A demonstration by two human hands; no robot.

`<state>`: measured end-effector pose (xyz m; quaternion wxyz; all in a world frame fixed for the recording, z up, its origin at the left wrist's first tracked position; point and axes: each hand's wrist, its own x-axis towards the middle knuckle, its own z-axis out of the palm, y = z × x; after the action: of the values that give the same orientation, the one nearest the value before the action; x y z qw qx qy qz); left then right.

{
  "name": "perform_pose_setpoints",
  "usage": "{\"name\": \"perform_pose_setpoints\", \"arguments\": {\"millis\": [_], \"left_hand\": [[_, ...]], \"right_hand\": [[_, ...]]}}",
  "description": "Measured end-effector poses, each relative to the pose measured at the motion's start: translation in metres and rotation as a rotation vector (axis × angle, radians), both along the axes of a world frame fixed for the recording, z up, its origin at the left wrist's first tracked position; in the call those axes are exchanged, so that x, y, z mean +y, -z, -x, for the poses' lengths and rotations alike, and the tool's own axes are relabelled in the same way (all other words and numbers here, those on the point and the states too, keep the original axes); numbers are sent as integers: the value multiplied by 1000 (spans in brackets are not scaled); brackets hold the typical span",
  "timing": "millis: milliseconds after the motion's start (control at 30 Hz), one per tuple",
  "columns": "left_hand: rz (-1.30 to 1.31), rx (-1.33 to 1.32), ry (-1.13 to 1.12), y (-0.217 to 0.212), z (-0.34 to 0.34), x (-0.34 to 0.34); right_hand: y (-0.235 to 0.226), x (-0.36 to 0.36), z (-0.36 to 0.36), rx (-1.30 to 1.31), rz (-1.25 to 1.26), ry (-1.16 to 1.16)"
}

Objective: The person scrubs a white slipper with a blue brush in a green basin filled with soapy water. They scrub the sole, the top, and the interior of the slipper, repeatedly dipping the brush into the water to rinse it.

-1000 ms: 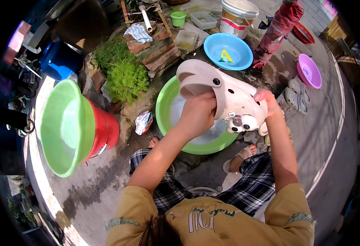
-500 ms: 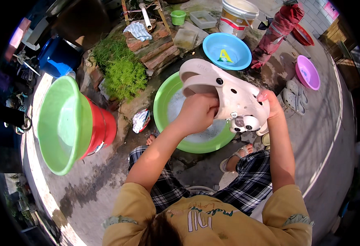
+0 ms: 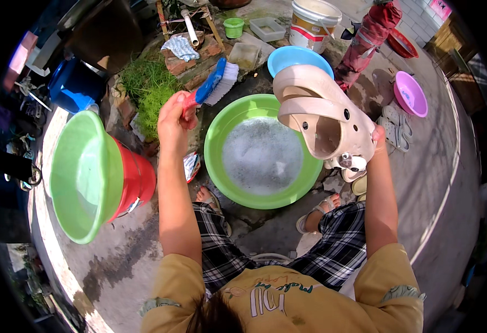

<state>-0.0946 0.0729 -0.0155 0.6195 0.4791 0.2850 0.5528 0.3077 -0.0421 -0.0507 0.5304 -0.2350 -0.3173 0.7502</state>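
My left hand (image 3: pixel 174 121) is closed round the red end of a scrub brush (image 3: pixel 214 84) with a blue back and white bristles, held up to the left of the basin. On the other side, my right hand (image 3: pixel 377 143) grips a pale clog (image 3: pixel 332 119) by its toe end. The clog is tilted, with its opening and heel strap in sight and black-and-white charms near the toe. Between my hands, a green basin (image 3: pixel 213 161) on the ground holds foamy water (image 3: pixel 263 155). Some of my right fingers are hidden behind the clog.
At left a green basin (image 3: pixel 103 177) leans against a red bucket (image 3: pixel 135 172). Beyond the clog are a blue basin (image 3: pixel 293 55) and a white bucket (image 3: pixel 313 25). Grey clogs (image 3: pixel 393 129) and a pink basin (image 3: pixel 411 94) lie at right. A small packet (image 3: pixel 191 166) is near my foot.
My left hand has come out of the clog's opening and moved left and up, bringing the brush into view. The clog in my right hand has shifted right and turned its opening upward.
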Motion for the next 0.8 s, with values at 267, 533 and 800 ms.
{"name": "perform_pose_setpoints", "arguments": {"millis": [267, 533, 800], "left_hand": [[1, -189, 526, -3, -59, -49], [39, -151, 488, -6, -68, -51], [116, 196, 350, -3, -100, -76]], "right_hand": [[1, 12, 21, 4, 36, 26], [6, 9, 16, -16, 62, 76], [8, 23, 51, 195, -16, -16]]}}
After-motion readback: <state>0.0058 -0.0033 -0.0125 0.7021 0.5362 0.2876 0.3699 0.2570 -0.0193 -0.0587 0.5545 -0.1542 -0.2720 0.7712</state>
